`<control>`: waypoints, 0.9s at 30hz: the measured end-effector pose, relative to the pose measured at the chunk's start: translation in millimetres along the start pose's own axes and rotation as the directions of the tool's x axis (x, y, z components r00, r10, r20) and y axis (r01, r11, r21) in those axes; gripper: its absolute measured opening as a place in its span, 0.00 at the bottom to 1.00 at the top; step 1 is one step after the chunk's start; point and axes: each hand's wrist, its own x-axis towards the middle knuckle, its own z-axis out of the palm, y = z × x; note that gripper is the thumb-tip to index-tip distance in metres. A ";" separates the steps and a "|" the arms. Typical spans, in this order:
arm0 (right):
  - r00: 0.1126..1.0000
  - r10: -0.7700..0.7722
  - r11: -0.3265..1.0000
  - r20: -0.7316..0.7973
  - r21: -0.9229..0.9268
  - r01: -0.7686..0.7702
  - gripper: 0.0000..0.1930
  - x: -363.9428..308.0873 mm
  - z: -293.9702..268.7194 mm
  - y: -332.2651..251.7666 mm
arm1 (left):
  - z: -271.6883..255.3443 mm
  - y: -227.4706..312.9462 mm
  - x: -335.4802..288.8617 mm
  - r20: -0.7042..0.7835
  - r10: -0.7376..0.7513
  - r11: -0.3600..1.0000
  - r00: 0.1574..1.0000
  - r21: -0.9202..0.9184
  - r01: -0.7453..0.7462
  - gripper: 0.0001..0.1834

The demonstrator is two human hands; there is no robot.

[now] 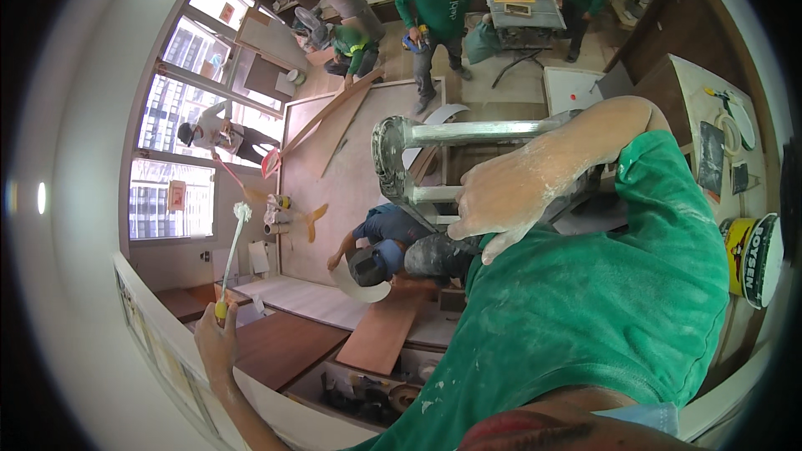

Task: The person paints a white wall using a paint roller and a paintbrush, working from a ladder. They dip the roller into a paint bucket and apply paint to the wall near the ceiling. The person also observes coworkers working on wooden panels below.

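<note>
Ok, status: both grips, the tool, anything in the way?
Left grip closed on yellow-handled tool, white paste at tip. Right grip over metal ladder, contact unclear. Person in navy bent below; nothing seen blocking tool.

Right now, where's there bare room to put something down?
The big pale panel has bare room between the long plank and the bending worker. The dark brown board looks bare beside the lighter board. It's crowded around the tools and bucket at right.

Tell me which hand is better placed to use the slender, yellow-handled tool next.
Left, I'd judge: the bare left hand grips the slender, yellow-handled tool, with a white lump on its raised tip. The bare, white-dusted right hand shows no tool and appears to rest at the silvery metal ladder.
</note>
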 end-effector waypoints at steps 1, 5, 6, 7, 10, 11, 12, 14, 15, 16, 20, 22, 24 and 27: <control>1.000 -0.009 1.000 -0.004 0.008 0.009 0.25 1.3 1.9 1.1 | 0.6 -0.9 0.5 -0.004 0.001 1.000 1.000 -0.011 -0.001 0.23; 0.999 -0.031 0.999 -0.014 0.017 0.031 0.26 3.6 -0.2 2.6 | 0.4 0.3 -3.1 -0.013 -0.009 1.000 1.000 0.006 0.009 0.23; 1.000 -0.029 0.999 -0.002 0.014 0.029 0.26 3.4 -0.6 2.2 | 0.0 0.1 -4.3 -0.001 -0.016 1.000 1.000 -0.009 0.016 0.23; 1.000 -0.026 1.000 0.008 0.007 0.026 0.26 3.9 -1.8 1.2 | 1.0 -1.2 -3.5 0.005 -0.022 0.999 1.000 -0.023 0.022 0.23; 0.999 -0.037 0.999 -0.005 0.000 0.037 0.27 2.4 3.2 4.5 | 0.9 -3.7 -1.2 -0.011 -0.008 1.000 1.000 -0.023 0.007 0.23; 0.999 -0.033 0.999 -0.001 0.003 0.033 0.27 3.7 5.2 4.6 | 1.9 -5.7 -1.7 -0.016 -0.001 1.000 1.000 -0.017 0.001 0.23; 1.000 -0.030 1.000 0.004 0.006 0.030 0.27 4.0 5.7 4.8 | 2.4 -6.7 -1.8 -0.021 0.005 1.000 1.000 -0.011 -0.005 0.23; 1.000 -0.030 1.000 0.003 -0.003 0.030 0.27 4.4 4.3 5.3 | 2.1 -2.8 -0.6 -0.022 0.005 1.000 1.000 -0.006 -0.005 0.23; 0.999 -0.033 0.999 0.004 -0.005 0.033 0.27 5.1 4.2 4.9 | 0.0 2.1 -2.3 -0.019 -0.001 1.000 1.000 -0.007 0.001 0.23; 1.000 -0.029 1.000 0.004 -0.006 0.029 0.27 5.5 4.3 4.6 | -1.4 4.8 -2.4 -0.016 -0.007 1.000 1.000 -0.008 0.007 0.22; 1.000 -0.020 1.000 0.016 -0.006 0.020 0.28 6.2 4.3 4.6 | 9.5 -16.9 -0.4 -0.057 0.052 0.998 0.997 0.024 -0.051 0.21; 1.000 -0.012 1.000 0.027 -0.005 0.012 0.28 6.1 2.6 3.6 | 6.6 -10.3 -0.1 -0.046 0.046 0.999 0.998 -0.004 -0.046 0.21; 1.000 -0.012 1.000 0.026 -0.005 0.012 0.28 5.1 2.0 2.3 | 8.8 -14.8 0.4 -0.067 0.080 0.997 0.995 0.023 -0.078 0.21; 0.997 -0.056 0.998 -0.049 -0.045 0.054 0.26 3.0 5.7 3.9 | 8.1 -12.5 -0.9 -0.069 0.083 0.997 0.994 0.010 -0.082 0.21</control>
